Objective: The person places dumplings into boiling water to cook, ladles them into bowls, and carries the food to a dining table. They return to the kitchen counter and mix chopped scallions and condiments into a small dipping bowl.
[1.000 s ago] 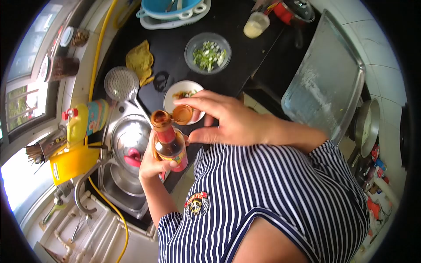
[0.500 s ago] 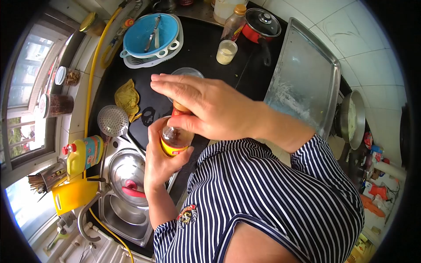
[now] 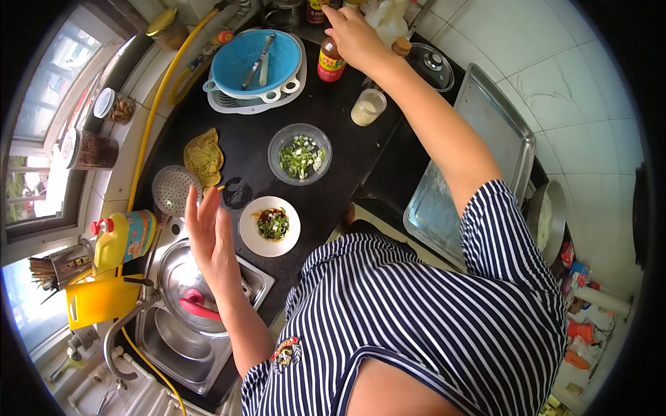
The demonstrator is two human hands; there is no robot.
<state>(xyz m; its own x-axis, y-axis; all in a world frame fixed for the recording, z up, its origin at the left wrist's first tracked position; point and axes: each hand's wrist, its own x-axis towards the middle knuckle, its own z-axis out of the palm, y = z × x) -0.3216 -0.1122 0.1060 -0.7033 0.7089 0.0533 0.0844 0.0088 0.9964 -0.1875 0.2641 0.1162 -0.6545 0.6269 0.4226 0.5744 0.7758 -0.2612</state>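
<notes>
At the back of the counter, my right hand (image 3: 355,38) is closed around the top of a sauce bottle (image 3: 331,62) with a yellow and red label; its cap is hidden by my fingers. The bottle stands upright. My left hand (image 3: 214,243) is raised over the sink edge, empty, with fingers stretched out. Beside it sits a white bowl (image 3: 250,241) of chopped greens in dark and red seasoning. Farther back, a clear plastic bowl (image 3: 276,166) holds chopped green onion. A small jar (image 3: 368,107) of pale contents stands right of the sauce bottle.
A blue colander (image 3: 225,66) holds metal utensils at the back left. A crumpled yellow-green cloth (image 3: 203,156) and a skimmer (image 3: 173,187) lie near the sink (image 3: 201,374), where a pot lid (image 3: 180,267) rests. On the right is a large metal tray (image 3: 479,139).
The sauce bottle has gone from between both hands to the back of the counter with my right hand. My left hand has let go and opened. Both food bowls now show.
</notes>
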